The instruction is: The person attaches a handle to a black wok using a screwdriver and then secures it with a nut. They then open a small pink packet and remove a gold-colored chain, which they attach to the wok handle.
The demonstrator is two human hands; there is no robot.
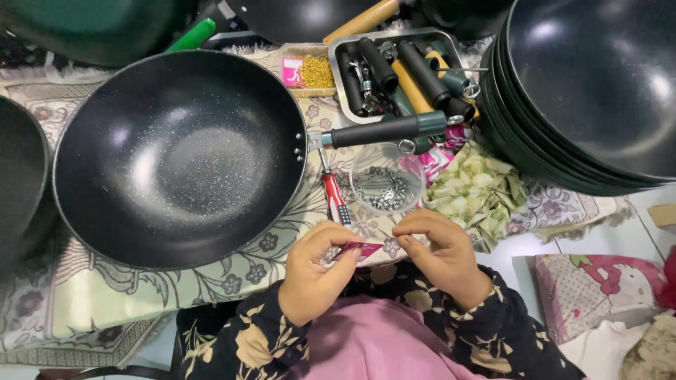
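While hands (320, 271) pinch a packet (362, 248), nuts fill the bowl (386, 184).

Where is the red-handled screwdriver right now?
In the head view, the red-handled screwdriver lies on the floral cloth just right of the big black wok, left of the clear bowl of small metal parts, above the left hand.

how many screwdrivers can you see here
1: a red-handled screwdriver lies on the patterned floral cloth, between the big black wok and the clear bowl of small metal washers. Others may hide in the metal tray.
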